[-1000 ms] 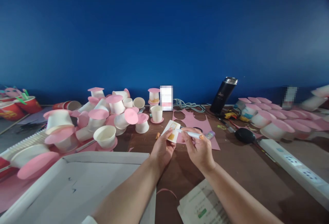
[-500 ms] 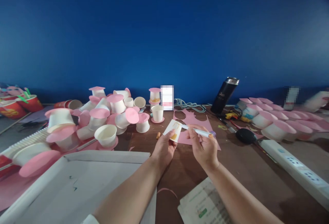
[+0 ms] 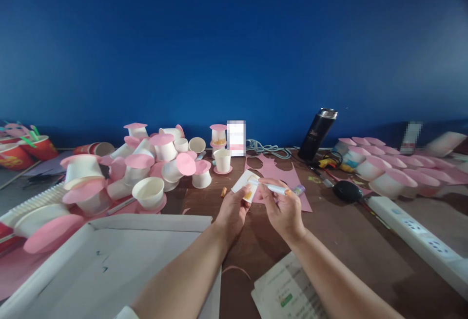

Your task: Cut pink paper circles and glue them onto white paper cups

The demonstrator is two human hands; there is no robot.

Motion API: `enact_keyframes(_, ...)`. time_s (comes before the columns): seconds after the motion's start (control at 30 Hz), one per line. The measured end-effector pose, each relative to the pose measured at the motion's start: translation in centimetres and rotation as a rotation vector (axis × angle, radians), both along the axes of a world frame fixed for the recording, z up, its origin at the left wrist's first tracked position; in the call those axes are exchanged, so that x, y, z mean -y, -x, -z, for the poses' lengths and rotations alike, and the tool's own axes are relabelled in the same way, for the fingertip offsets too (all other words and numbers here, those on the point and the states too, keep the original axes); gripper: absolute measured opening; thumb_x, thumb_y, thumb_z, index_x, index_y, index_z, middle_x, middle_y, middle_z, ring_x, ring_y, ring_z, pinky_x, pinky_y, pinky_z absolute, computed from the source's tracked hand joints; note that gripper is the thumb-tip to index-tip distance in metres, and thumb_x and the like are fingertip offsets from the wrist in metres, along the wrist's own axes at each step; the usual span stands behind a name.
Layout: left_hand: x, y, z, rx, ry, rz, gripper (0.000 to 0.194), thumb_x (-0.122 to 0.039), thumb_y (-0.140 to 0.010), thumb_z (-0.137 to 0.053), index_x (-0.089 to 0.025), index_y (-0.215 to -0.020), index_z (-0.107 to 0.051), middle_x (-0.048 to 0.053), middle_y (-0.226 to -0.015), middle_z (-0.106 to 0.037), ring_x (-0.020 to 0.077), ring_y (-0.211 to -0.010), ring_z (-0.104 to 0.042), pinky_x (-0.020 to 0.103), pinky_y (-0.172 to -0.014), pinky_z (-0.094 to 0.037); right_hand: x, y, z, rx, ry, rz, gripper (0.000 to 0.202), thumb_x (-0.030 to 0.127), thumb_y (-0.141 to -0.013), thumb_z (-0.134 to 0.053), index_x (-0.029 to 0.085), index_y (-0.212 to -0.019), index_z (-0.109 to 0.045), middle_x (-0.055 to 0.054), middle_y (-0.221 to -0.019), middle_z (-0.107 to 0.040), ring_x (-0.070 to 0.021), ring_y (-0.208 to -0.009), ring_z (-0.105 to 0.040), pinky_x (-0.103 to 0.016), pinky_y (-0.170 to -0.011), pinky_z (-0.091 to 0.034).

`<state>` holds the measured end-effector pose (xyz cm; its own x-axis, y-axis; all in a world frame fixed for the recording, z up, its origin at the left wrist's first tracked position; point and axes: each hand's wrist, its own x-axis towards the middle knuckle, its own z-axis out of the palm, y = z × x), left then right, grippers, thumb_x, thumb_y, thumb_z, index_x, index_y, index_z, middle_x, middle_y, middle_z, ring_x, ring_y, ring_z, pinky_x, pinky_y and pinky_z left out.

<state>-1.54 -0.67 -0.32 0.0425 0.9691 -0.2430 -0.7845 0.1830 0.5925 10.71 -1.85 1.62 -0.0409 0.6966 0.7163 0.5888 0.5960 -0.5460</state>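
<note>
My left hand [image 3: 233, 211] is closed around a small white paper cup [image 3: 241, 179] with yellow-brown marks on its side. In my right hand [image 3: 285, 211] is a white marker [image 3: 272, 188] with an orange end, gripped like a pen. Its tip meets the cup's side. A small orange cap [image 3: 224, 191] lies on the table left of the cup. Behind the hands, pink paper [image 3: 305, 202] with round cut-outs is spread out. A white cup [image 3: 222, 161] stands on a pink disc, in front of a stacked one bearing yellow-brown marks [image 3: 219, 141].
Many white cups with pink discs [image 3: 149, 197] crowd the left, behind a white box lid [image 3: 146, 255]. On the right are a black bottle [image 3: 316, 136], a black mouse [image 3: 347, 191], a power strip [image 3: 417, 233] and more pink-topped cups [image 3: 393, 182]. Printed papers [image 3: 281, 289] lie in front.
My right hand has shifted a little left, bringing the marker's tip farther across the cup's side. My left hand keeps its hold on the cup. The view has moved slightly.
</note>
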Motion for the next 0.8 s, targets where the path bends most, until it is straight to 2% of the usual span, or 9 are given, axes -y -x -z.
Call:
enact_keyframes(0.1, -0.03, 0.01, 0.08, -0.006, -0.02, 0.013, 0.019, -0.013, -0.065, -0.075, -0.012, -0.082, -0.068, 0.003, -0.079, -0.065, 0.0087, -0.068, -0.056, 0.019, -0.06, -0.043, -0.01, 0.08, -0.03, 0.001, 0.005, -0.011, 0.019, 0.027, -0.092, -0.051, 0.018, -0.1, -0.066, -0.006, -0.095, -0.071, -0.013, -0.064, -0.064, -0.025, -0.067, -0.052)
enact_keyframes(0.33, -0.07, 0.05, 0.06, -0.004, -0.005, 0.009, 0.015, -0.012, -0.068, -0.072, -0.013, -0.082, -0.068, 0.002, -0.079, -0.065, 0.009, -0.068, -0.056, 0.018, -0.06, -0.044, -0.04, 0.2, -0.03, 0.007, 0.01, -0.011, 0.019, 0.027, -0.092, -0.051, 0.018, -0.099, -0.065, -0.007, -0.096, -0.071, -0.0123, -0.062, -0.064, -0.024, -0.063, -0.052)
enact_keyframes(0.57, -0.27, 0.38, -0.08, 0.025, 0.062, -0.022, 0.01, -0.009, -0.071, -0.068, -0.014, -0.079, -0.067, 0.002, -0.08, -0.065, 0.0078, -0.068, -0.056, 0.017, -0.055, -0.041, -0.19, -0.08, 0.43, 0.037, -0.001, -0.007, 0.019, 0.027, -0.091, -0.053, 0.018, -0.102, -0.064, -0.008, -0.098, -0.071, -0.0177, -0.08, -0.068, -0.028, -0.074, -0.053)
enact_keyframes(0.8, -0.37, 0.47, 0.12, 0.045, 0.064, -0.029, 0.017, -0.011, -0.067, -0.074, -0.014, -0.081, -0.066, 0.001, -0.081, -0.065, 0.0058, -0.064, -0.055, 0.016, -0.05, -0.037, -0.24, -0.18, 0.52, 0.044, 0.003, -0.002, 0.019, 0.028, -0.091, -0.052, 0.018, -0.102, -0.065, -0.007, -0.097, -0.07, -0.018, -0.08, -0.069, -0.029, -0.076, -0.053)
